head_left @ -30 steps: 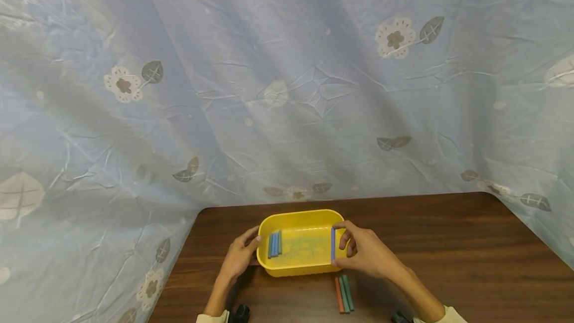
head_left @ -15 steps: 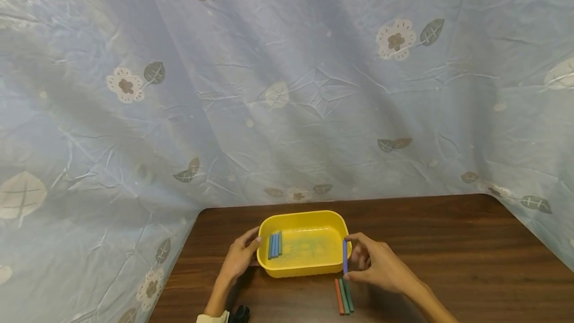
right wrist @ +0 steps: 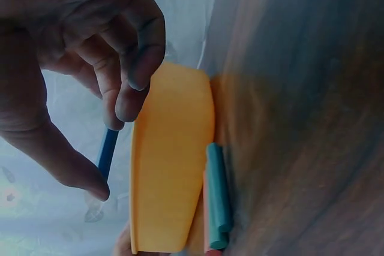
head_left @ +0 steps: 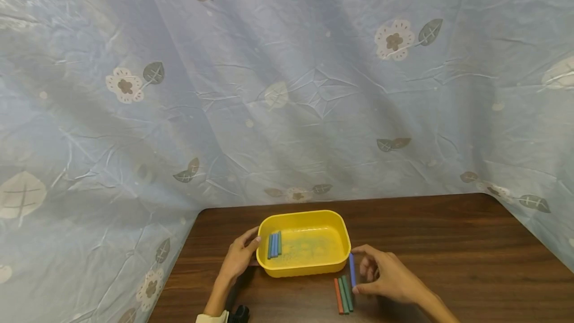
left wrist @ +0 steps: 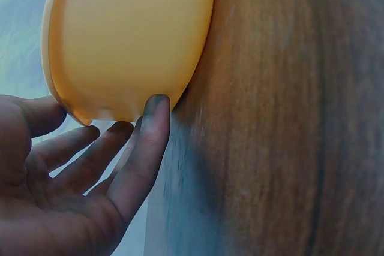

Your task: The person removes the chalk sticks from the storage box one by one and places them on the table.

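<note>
Blue stick: hung above the table just right of the tray, pinched near its ends by the right hand's thumb and finger; an uneven squeeze could have snapped or dropped it
Yellow tray: might have shifted if the left hand, thumb at the rim, fingers against the outer wall, pushed
Red stick and green sticks: lay near-left of the blue one, obstructing leftward placing
Stick group: lay at the tray's left

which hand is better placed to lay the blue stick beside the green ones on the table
Probably the right hand: it pinches the blue stick near the green sticks, whereas the left hand holds the opposite end of the yellow tub.
</note>
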`<state>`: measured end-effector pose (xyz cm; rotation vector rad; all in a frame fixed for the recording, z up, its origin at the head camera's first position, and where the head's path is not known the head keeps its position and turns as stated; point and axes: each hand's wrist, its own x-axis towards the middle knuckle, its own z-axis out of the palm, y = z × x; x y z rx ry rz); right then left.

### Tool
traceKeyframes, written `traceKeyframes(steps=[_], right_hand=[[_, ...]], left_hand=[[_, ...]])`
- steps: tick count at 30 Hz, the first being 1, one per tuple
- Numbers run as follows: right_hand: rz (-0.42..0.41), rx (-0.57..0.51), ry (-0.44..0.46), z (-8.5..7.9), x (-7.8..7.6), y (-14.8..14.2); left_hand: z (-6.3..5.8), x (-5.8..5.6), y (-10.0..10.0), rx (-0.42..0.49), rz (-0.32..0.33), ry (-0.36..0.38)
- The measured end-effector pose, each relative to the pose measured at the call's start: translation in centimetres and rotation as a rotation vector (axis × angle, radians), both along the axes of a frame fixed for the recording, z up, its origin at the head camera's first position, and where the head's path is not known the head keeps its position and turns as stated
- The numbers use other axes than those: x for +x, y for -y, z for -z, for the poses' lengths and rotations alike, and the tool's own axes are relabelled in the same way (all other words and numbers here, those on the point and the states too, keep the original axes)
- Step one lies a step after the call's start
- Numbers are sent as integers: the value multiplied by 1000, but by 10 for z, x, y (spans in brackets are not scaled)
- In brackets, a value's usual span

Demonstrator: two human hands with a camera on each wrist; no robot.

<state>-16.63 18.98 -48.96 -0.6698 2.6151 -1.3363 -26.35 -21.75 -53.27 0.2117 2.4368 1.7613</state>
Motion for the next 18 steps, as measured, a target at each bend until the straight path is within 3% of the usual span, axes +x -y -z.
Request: traceKeyframes(steps=[18], right_hand=[[-90,-18,99,22,-4,-12]], left_hand=[[-1,0,0,-1,1,2]])
